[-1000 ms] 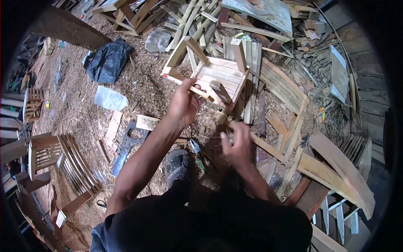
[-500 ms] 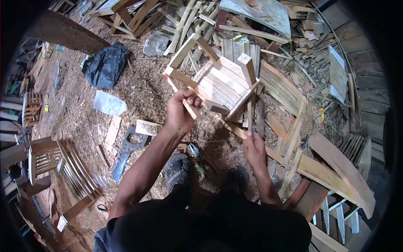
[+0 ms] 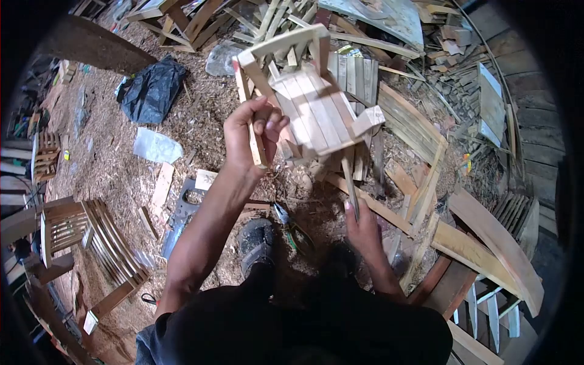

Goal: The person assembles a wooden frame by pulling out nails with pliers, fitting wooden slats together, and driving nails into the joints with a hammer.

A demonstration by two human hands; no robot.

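Observation:
A small wooden chair frame (image 3: 316, 112) with a slatted seat is held up, tilted, in front of me. My left hand (image 3: 248, 131) is closed around a narrow wooden strip (image 3: 244, 85) along the frame's left side, fingers curled toward the seat. Lower right, my right hand (image 3: 363, 226) grips a slim grey-brown stick (image 3: 348, 176). Its far end is hidden behind the seat's near edge, so I cannot tell whether it is a tool handle or part of the chair. A short block (image 3: 368, 121) juts up at the seat's right corner.
Pliers (image 3: 289, 225) and a handsaw (image 3: 179, 216) lie on the sawdust-covered ground near my feet. A black plastic bag (image 3: 152, 91) sits at upper left. Slatted wooden frames (image 3: 112, 243) stand at left, curved boards (image 3: 486, 255) at right, and scrap wood lies beyond the chair.
The chair frame has turned and tipped, its backrest rising and shifting right. My left hand has moved up and left with the strip. My right hand has shifted slightly left and down, its stick tilting.

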